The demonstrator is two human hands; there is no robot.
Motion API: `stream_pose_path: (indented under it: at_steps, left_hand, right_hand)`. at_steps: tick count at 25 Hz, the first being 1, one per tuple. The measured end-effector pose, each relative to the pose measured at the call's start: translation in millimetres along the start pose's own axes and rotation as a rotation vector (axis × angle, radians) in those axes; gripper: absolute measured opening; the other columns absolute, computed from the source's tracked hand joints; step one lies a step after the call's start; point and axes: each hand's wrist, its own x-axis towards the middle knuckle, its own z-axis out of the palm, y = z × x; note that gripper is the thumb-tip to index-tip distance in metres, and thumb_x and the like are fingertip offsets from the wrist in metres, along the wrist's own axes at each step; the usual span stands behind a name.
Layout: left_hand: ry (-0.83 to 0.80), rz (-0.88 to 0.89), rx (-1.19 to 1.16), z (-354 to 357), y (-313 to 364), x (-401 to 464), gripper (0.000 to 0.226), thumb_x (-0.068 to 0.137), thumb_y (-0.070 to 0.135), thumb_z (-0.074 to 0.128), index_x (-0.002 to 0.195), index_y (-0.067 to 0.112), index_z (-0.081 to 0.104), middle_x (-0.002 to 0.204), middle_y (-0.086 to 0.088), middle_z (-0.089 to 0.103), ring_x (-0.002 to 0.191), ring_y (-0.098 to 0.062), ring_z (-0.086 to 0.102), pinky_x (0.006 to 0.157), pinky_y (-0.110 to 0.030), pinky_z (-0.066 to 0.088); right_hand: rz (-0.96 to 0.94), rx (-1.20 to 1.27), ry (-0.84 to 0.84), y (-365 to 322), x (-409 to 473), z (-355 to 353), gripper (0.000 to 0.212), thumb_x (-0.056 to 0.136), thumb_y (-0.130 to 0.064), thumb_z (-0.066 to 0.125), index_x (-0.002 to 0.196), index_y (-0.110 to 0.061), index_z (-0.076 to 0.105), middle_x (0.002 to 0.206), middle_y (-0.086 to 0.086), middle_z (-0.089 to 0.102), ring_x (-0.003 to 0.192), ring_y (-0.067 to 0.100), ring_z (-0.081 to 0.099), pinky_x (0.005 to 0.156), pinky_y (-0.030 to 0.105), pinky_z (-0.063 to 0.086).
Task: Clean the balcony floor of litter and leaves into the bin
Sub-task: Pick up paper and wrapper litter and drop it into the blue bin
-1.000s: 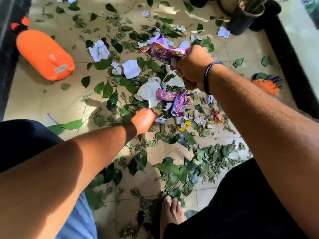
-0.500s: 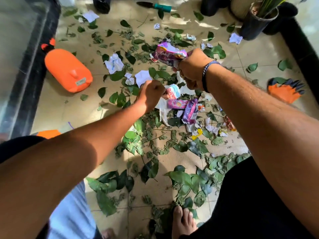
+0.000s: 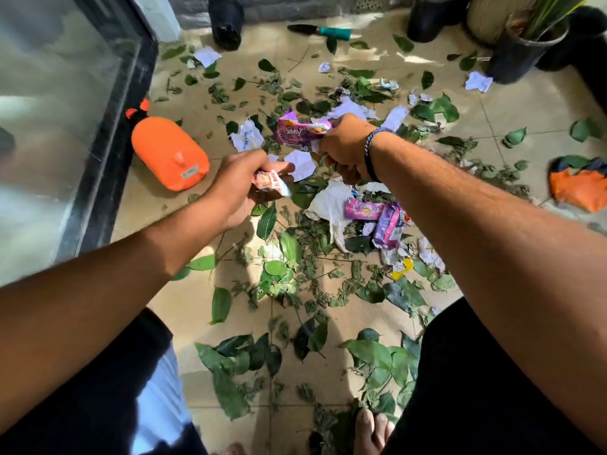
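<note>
Green leaves lie on the floor tiles at the bottom of the frame. Higher, at centre, the left hand curls round a small pink wrapper that half a second ago lay among the litter; its long axis slants toward lower right. Just beyond, the right hand grips a purple packet whose length runs leftward out of the fist. More purple wrappers lie under the right forearm. An orange sprayer lies centre left.
</note>
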Motion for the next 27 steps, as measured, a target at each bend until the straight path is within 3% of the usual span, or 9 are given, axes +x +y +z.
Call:
stream_pose_path:
  at_steps: [3,6,10,13,16,19,22,25,27]
  left_hand:
    - [0.093,-0.086,-0.294,-5.8,16.0,0.7,0.021,0.089,0.000,0.036,0.076,0.004,0.051,0.071,-0.006,0.067,0.057,-0.015,0.063,0.064,-0.029,0.055]
    - [0.207,-0.079,-0.492,-15.1,30.9,3.2,0.016,0.069,-0.004,0.037,0.073,0.011,0.041,0.063,-0.003,0.050,0.044,-0.011,0.039,0.045,-0.021,0.041]
    - [0.202,-0.011,-0.191,-17.3,25.9,6.2,0.012,0.091,0.008,0.047,0.086,0.014,0.056,0.064,0.001,0.046,0.047,-0.011,0.036,0.044,-0.020,0.029]
    - [0.070,0.097,0.078,-5.0,13.9,5.9,0.028,0.098,0.037,0.056,0.089,0.014,0.070,0.076,-0.003,0.065,0.065,-0.017,0.060,0.065,-0.026,0.048]
    - [-0.135,0.114,0.069,13.8,-1.6,-2.1,0.047,0.101,0.052,0.049,0.123,0.015,0.068,0.115,-0.008,0.074,0.106,-0.019,0.070,0.099,-0.036,0.050]
    - [-0.064,0.063,-0.019,21.4,-3.5,-15.9,0.056,0.103,0.059,0.040,0.128,0.016,0.066,0.103,-0.006,0.076,0.092,-0.018,0.073,0.084,-0.033,0.054]
    - [0.062,-0.042,-0.016,23.1,-1.3,-26.9,0.058,0.102,0.061,0.039,0.106,0.014,0.071,0.089,-0.010,0.074,0.076,-0.027,0.070,0.062,-0.037,0.059]
    - [0.173,-0.082,0.048,22.2,-2.7,-28.3,0.049,0.103,0.056,0.042,0.093,0.016,0.068,0.079,-0.009,0.068,0.060,-0.025,0.063,0.060,-0.040,0.059]
    - [0.221,-0.051,0.174,17.0,-3.9,-22.6,0.043,0.103,0.048,0.044,0.087,0.014,0.067,0.073,-0.008,0.065,0.051,-0.021,0.052,0.056,-0.030,0.048]
  right_hand:
    - [-0.037,-0.058,-0.027,6.0,-0.7,5.2,0.023,0.101,-0.016,0.051,0.083,-0.007,0.060,0.060,0.004,0.044,0.042,0.013,0.030,0.044,0.019,0.025]
    - [-0.104,-0.114,-0.085,6.1,-3.0,4.6,0.018,0.101,-0.018,0.054,0.089,-0.007,0.062,0.063,0.005,0.046,0.040,0.013,0.031,0.040,0.017,0.029]
    - [-0.315,-0.624,-0.116,2.6,-15.7,17.0,0.027,0.100,-0.022,0.057,0.074,-0.015,0.054,0.065,0.003,0.050,0.051,0.021,0.043,0.040,0.024,0.042]
    - [-0.397,-0.687,-0.150,-6.3,-26.2,29.9,0.029,0.100,-0.016,0.053,0.071,-0.019,0.051,0.067,0.002,0.053,0.049,0.018,0.045,0.038,0.024,0.042]
    - [-0.432,-0.538,-0.058,-14.8,-27.8,37.9,0.028,0.095,-0.004,0.042,0.068,-0.013,0.048,0.064,0.004,0.050,0.047,0.014,0.042,0.033,0.017,0.036]
    - [-0.345,-0.258,-0.002,-13.3,-20.7,50.1,0.021,0.093,-0.003,0.041,0.077,-0.004,0.055,0.059,0.006,0.047,0.045,0.018,0.041,0.039,0.023,0.036]
    - [-0.262,-0.101,0.096,-8.8,-17.5,69.5,0.017,0.094,-0.009,0.045,0.088,-0.003,0.060,0.066,0.009,0.053,0.054,0.024,0.050,0.048,0.030,0.043]
    - [-0.285,-0.209,0.148,-9.2,-17.2,79.2,0.022,0.095,-0.014,0.048,0.094,0.002,0.063,0.077,0.014,0.060,0.065,0.027,0.058,0.061,0.039,0.053]
    - [-0.312,-0.300,0.120,-10.7,-19.0,75.1,0.019,0.095,-0.012,0.048,0.092,0.000,0.063,0.076,0.014,0.061,0.057,0.024,0.055,0.050,0.031,0.051]
